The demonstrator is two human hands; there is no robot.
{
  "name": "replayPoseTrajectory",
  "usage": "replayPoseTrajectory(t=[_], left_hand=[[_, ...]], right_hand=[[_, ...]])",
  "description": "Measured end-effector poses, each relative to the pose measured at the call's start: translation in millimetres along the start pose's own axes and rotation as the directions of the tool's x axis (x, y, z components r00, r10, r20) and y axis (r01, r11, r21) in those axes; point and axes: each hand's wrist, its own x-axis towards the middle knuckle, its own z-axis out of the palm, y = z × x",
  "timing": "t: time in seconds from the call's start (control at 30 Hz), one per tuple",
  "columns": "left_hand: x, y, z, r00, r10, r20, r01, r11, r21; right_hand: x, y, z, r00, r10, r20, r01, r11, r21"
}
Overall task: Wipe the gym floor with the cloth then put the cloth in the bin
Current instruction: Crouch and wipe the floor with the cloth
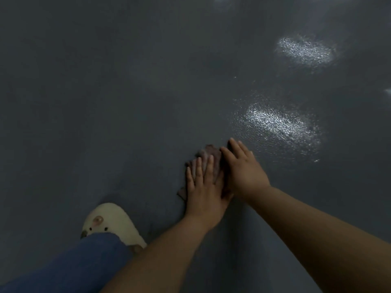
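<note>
1. Head view, the task's thing: the cloth (211, 154) is a small, dull brown-mauve rag, crumpled and mostly hidden under the two hands. A rumpled lobe of it sticks out past the fingertips on the far side, and a thin corner shows at the near left, beside the left wrist. It lies flat on the gym floor (127, 92), a little right of the middle of the scene and near the person.

2. The left hand (203, 189) lies palm-down on the cloth with its fingers straight and close together — pressing, not gripping anything.

3. The right hand (243, 172) is also palm-down with straight, slightly spread fingers. It overlaps the right edge of the left hand; its inner side is over the cloth, while its outer fingers reach onto bare floor. It grips nothing.

4. The gym floor is a dark grey, slightly pebbled surface. Two bright glossy patches (275, 123) shine on it to the far right of the hands — whether they are wet spots or only reflected light cannot be told.

5. Containers: no bin shows anywhere in this view.

6. At the near left, a cream fluffy slipper (114, 220) with a small animal face stands on the floor, and a blue trouser leg (84, 263) comes down over its near end.
</note>
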Motion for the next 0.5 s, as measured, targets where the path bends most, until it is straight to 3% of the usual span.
replayPoseTrajectory(t=[0.1,0.17,0.2,0.27,0.33,0.37,0.43,0.5], left_hand=[[20,-40,0,0.925,0.378,-0.037,-0.372,0.922,0.107],[43,-63,-5,0.907,0.415,-0.071,-0.403,0.904,0.142],[53,-68,-10,0.949,0.307,-0.063,-0.3,0.948,0.107],[68,-67,-17,0.994,-0.092,-0.054,0.093,0.996,0.005],[83,-50,-24,0.898,-0.434,-0.075,0.426,0.899,-0.103],[89,-37,-25,0.846,-0.529,-0.07,0.515,0.844,-0.151],[97,-8,-29,0.824,-0.566,-0.027,0.549,0.809,-0.21],[92,22,-21,0.911,-0.413,-0.018,0.405,0.902,-0.15]], right_hand=[[-11,14,-1,0.998,0.04,-0.052,-0.041,0.999,-0.012],[-21,29,-3,0.992,0.101,-0.074,-0.104,0.994,-0.039],[-26,37,-5,0.988,0.132,-0.078,-0.136,0.989,-0.051],[-35,50,-8,0.98,0.179,-0.091,-0.185,0.981,-0.064],[-42,62,-11,0.973,0.206,-0.108,-0.214,0.975,-0.067],[-44,67,-13,0.97,0.215,-0.113,-0.223,0.973,-0.063],[-48,74,-16,0.966,0.218,-0.136,-0.225,0.974,-0.039],[-50,79,-18,0.961,0.217,-0.172,-0.225,0.974,-0.025]])
